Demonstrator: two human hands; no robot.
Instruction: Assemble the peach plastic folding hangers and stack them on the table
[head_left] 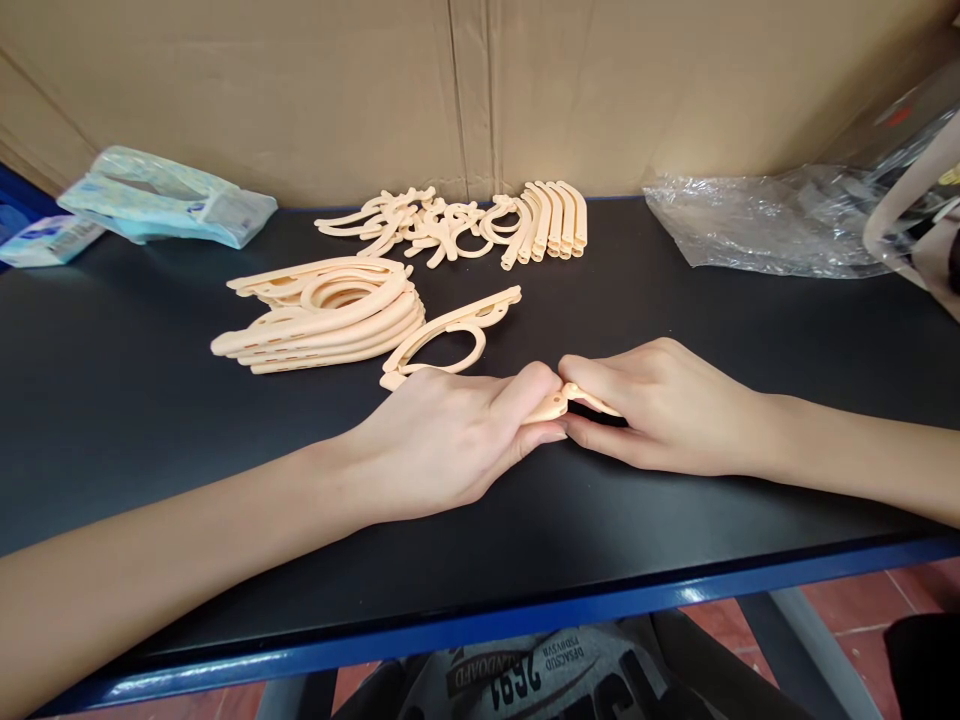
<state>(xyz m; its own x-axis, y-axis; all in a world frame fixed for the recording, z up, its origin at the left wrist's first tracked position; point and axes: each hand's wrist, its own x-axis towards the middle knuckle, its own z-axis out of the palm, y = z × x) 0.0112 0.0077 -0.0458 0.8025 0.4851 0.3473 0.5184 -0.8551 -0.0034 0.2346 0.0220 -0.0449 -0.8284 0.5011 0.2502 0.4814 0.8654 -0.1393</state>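
Observation:
My left hand [450, 435] is closed around a cream plastic hanger arm [549, 408], whose end with a small hole pokes out between thumb and fingers. Pinched in my right hand [660, 405] is a thin curved cream plastic piece [589, 398]; its tip meets the arm's end. The fingers hide most of both parts. Just beyond my left hand is a folded hanger [457, 325] with a round loop, its near end partly covered by the hand. Behind it on the left lies a stack of similar folded hangers [322, 335].
Loose hooks and small curved pieces [427, 225] lie at the back of the black table [262, 530], beside a row of curved arms [551, 220]. Blue-white plastic packs [165, 200] are at back left. A clear plastic bag [772, 225] is at right, before a cardboard wall [337, 90].

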